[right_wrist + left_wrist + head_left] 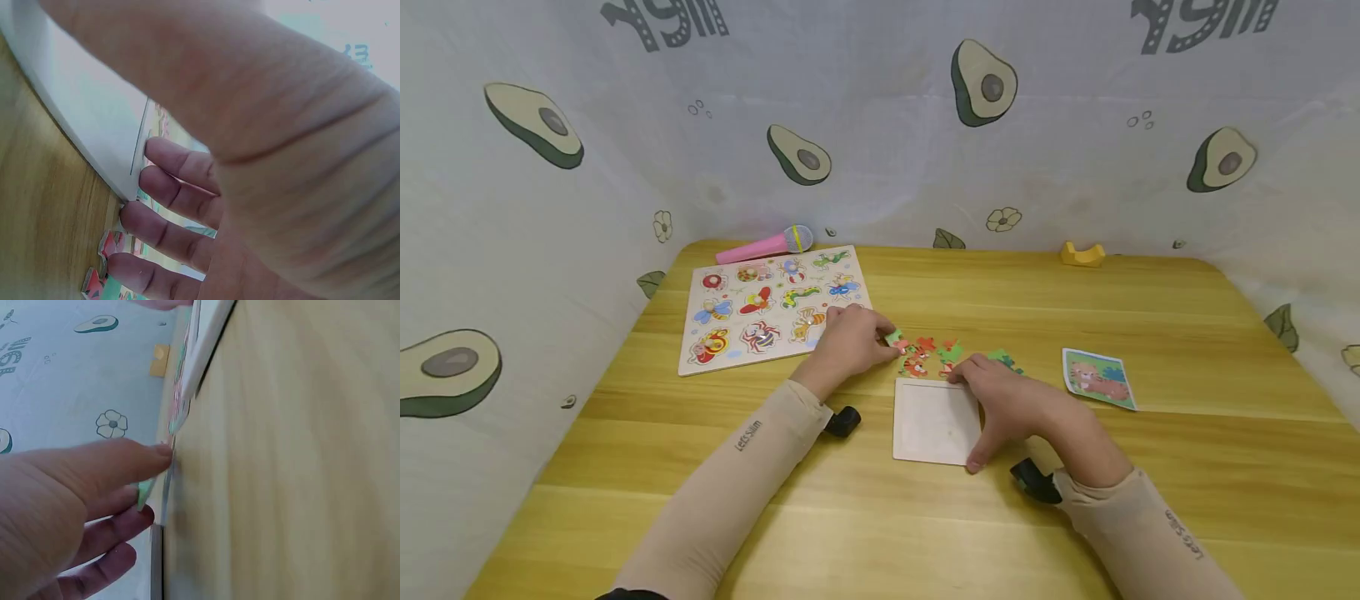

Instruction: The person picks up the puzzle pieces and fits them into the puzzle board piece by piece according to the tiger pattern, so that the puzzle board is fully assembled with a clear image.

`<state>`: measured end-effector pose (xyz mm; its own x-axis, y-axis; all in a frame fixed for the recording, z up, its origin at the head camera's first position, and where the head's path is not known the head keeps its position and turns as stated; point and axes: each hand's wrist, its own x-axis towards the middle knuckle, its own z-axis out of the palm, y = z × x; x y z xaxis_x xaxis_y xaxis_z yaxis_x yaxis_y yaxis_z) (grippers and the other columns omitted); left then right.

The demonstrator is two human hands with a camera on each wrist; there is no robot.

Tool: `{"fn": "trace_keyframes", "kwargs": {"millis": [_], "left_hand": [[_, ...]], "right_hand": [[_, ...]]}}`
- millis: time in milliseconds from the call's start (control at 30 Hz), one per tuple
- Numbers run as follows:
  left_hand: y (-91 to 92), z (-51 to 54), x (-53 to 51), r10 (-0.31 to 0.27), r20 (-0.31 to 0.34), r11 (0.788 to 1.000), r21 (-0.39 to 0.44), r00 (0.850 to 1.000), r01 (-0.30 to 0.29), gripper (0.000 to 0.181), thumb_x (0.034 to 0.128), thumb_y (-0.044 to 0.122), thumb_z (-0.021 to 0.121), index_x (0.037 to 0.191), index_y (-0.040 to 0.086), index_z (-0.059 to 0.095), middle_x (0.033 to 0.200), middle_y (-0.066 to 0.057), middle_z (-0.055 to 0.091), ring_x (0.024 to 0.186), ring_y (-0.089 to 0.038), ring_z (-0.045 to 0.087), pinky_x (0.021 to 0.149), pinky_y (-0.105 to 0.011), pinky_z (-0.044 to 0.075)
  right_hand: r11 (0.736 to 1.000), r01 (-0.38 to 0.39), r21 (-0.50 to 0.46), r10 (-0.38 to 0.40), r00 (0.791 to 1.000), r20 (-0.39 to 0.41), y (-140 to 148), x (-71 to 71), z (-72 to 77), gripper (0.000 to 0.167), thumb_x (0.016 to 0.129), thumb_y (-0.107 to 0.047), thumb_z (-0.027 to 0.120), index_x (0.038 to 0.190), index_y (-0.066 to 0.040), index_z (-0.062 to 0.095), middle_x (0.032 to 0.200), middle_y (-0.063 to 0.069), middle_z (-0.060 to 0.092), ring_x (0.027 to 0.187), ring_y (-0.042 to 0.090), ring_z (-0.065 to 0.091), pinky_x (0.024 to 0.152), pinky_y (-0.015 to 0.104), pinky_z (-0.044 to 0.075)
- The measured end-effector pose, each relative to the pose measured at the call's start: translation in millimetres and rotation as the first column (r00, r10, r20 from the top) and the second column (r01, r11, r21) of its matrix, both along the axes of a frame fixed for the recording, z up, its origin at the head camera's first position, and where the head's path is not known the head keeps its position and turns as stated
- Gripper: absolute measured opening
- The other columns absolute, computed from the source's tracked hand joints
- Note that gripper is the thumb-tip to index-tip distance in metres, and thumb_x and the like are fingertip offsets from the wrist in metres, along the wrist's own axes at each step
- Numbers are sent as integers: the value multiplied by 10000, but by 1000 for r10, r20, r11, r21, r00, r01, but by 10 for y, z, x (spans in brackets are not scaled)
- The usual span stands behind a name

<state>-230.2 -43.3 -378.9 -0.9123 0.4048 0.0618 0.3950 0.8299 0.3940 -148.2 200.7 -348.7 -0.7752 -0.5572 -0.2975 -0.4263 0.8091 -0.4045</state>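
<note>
The left hand (850, 346) pinches a small green puzzle piece (893, 337) between thumb and fingers, the gap between the fingertips narrow, at the left end of a cluster of loose pieces (916, 367). The right hand (1011, 400) is spread moderately wide and grips a pale square tray (934, 425) along its right side: thumb at the near right corner, fingers curled at the far edge. The tray lies on the bench (850, 533) in front of the person, with the loose pieces — orange, red and green — just beyond its far edge. A few green pieces (1006, 360) show past the right hand's fingers.

To the right of that hand, apart from it, lies a picture card (1099, 379) with a cat-like animal on it. Left of the cluster is a wooden board (686, 362) carrying insect shapes; the left hand overlaps its near right corner in the head view. A pink toy microphone (763, 248) lies along the board's far edge, and a yellow block (1082, 254) stands at the back, near the avocado-print cloth (880, 167). Beige sleeves (737, 492) cover both forearms.
</note>
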Motion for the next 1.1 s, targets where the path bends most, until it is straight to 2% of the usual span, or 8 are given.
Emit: {"fn": "trace_keyframes", "kwargs": {"millis": [133, 233, 367, 533, 700, 867, 967, 1100], "left_hand": [[-40, 33, -9, 14, 10, 999, 35, 1000, -14, 356, 835, 414, 823, 1113, 194, 789, 1002, 96, 736, 1049, -158, 580, 983, -446, 279], [-52, 88, -20, -18, 40, 998, 67, 999, 15, 356, 821, 396, 830, 1115, 201, 787, 1003, 108, 730, 1035, -134, 588, 999, -436, 284], [-68, 175, 7, -121, 73, 988, 103, 990, 113, 329, 806, 360, 846, 1094, 211, 791, 1019, 118, 715, 995, -114, 594, 966, -421, 323], [-68, 232, 122, -267, 131, 960, 125, 955, 252, 302, 808, 320, 857, 1072, 187, 796, 994, 124, 725, 909, -78, 611, 927, -369, 391], [-61, 183, 260, -342, 166, 937, 129, 925, 324, 281, 813, 317, 857, 1053, 182, 801, 983, 127, 722, 899, -67, 608, 832, -286, 478], [-62, 133, 346, -355, 149, 934, 98, 923, 344, 268, 806, 354, 859, 1035, 228, 798, 963, 183, 688, 931, -57, 575, 1059, -443, 300], [-55, 106, 350, -366, 138, 930, 93, 920, 356, 264, 801, 361, 858, 1030, 245, 795, 940, 187, 674, 917, -54, 573, 1042, -494, 244], [-34, 72, 350, -392, 130, 919, 85, 911, 384, 257, 795, 384, 853, 1010, 257, 791, 926, 179, 650, 879, -55, 565, 938, -432, 284]], "right_hand": [[1000, 8, 6, -8, 1000, 1, -15, 6, -13, 1100, 542, -567, 959, 1340, 9, 467, 1273, 112, 465, 1162, 292, 458, 1028, 510, 397], [1000, 19, 12, -19, 1000, 4, -7, 5, -10, 1096, 539, -568, 959, 1340, -1, 472, 1277, 109, 464, 1165, 291, 457, 1030, 514, 397], [1000, 28, 7, -28, 1000, 5, -8, 9, -14, 1072, 536, -563, 962, 1328, -24, 482, 1268, 95, 464, 1148, 282, 465, 1015, 509, 411], [1000, 22, -10, -22, 1000, -9, -27, 35, -30, 1050, 530, -560, 965, 1307, -34, 495, 1233, 70, 469, 1112, 263, 475, 980, 489, 435], [1000, 25, -9, -25, 1000, -16, -55, 62, -23, 1038, 530, -542, 971, 1305, -39, 498, 1220, 55, 469, 1100, 249, 476, 970, 474, 442], [1000, 19, 12, -19, 1000, -22, -79, 76, 2, 1034, 538, -528, 974, 1308, -27, 500, 1198, 55, 470, 1082, 247, 481, 961, 464, 443], [999, 19, 28, -18, 1000, -23, -88, 85, 21, 1030, 540, -522, 975, 1314, -32, 504, 1188, 52, 464, 1071, 246, 483, 949, 466, 444], [998, 13, 55, -12, 1000, -28, -93, 100, 39, 1034, 552, -515, 973, 1332, -21, 508, 1189, 52, 468, 1073, 246, 491, 955, 472, 444]]}}
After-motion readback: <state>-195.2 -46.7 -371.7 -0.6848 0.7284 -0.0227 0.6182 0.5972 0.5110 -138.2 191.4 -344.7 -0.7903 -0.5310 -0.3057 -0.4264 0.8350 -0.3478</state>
